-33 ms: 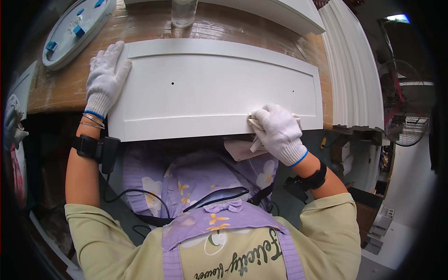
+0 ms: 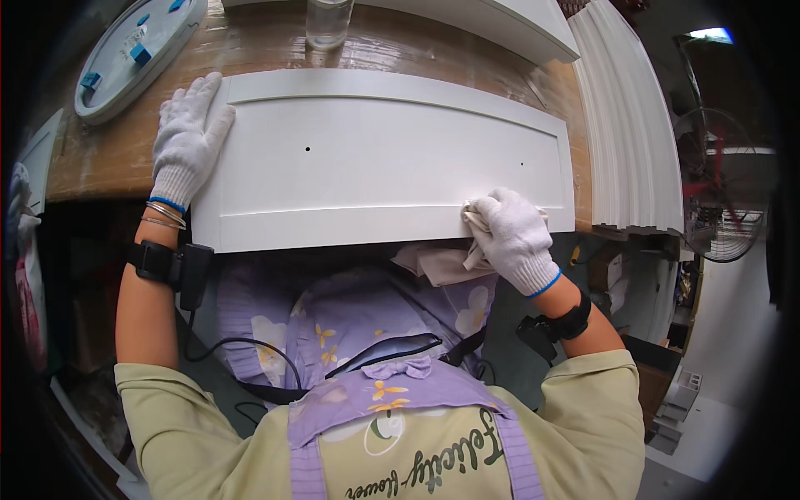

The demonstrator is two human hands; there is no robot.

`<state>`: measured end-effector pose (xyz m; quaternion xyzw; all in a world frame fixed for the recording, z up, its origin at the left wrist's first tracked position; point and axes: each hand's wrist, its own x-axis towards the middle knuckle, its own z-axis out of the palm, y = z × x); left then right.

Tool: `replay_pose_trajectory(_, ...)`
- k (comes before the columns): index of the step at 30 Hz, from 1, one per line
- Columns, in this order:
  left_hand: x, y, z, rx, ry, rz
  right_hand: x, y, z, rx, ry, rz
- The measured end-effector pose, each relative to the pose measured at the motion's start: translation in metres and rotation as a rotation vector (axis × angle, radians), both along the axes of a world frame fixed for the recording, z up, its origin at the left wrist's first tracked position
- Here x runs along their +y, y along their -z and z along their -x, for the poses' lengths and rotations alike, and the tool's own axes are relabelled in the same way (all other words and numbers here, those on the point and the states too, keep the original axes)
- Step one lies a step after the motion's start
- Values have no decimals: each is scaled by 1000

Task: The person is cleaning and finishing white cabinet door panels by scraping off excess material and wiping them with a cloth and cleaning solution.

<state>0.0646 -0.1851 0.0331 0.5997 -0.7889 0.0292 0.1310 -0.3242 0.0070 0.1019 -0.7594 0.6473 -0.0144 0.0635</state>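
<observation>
A white framed panel (image 2: pixel 375 158), like a cabinet door or drawer front with two small holes, lies flat along the table's near edge. My left hand (image 2: pixel 187 133), in a white knit glove, rests flat on its left end with fingers stretched out. My right hand (image 2: pixel 512 233), gloved likewise, is closed around a pale cloth (image 2: pixel 446 265). It presses the bunched cloth onto the lower frame strip near the right end. The rest of the cloth hangs below the panel's near edge, over my lap.
The brown table (image 2: pixel 250 50) has a film-like cover. At the far left stands a round white lid (image 2: pixel 117 92) with small blue blocks on it. A clear cup (image 2: pixel 328 25) is behind the panel. White panels (image 2: pixel 629 125) stand stacked at right, near a fan (image 2: pixel 721 183).
My right hand has slid a little to the right along the lower frame strip with the cloth. My left hand and the panel have hardly moved.
</observation>
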Motion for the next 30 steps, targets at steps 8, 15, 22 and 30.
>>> replay_pose_trajectory(8, -2, -1, 9, 42, 0, -18, -11, -1, -74, -169, -226, -37)
replay_pose_trajectory(15, 4, -7, 10, 45, 14, 19, -7, 38, 73, -230, 652, 35)
replay_pose_trajectory(22, -4, -6, 10, 22, 21, -10, -56, 16, -128, -323, -201, 7)
replay_pose_trajectory(30, 9, -9, 6, 8, 4, -30, -14, 18, 2, -152, -44, 180)
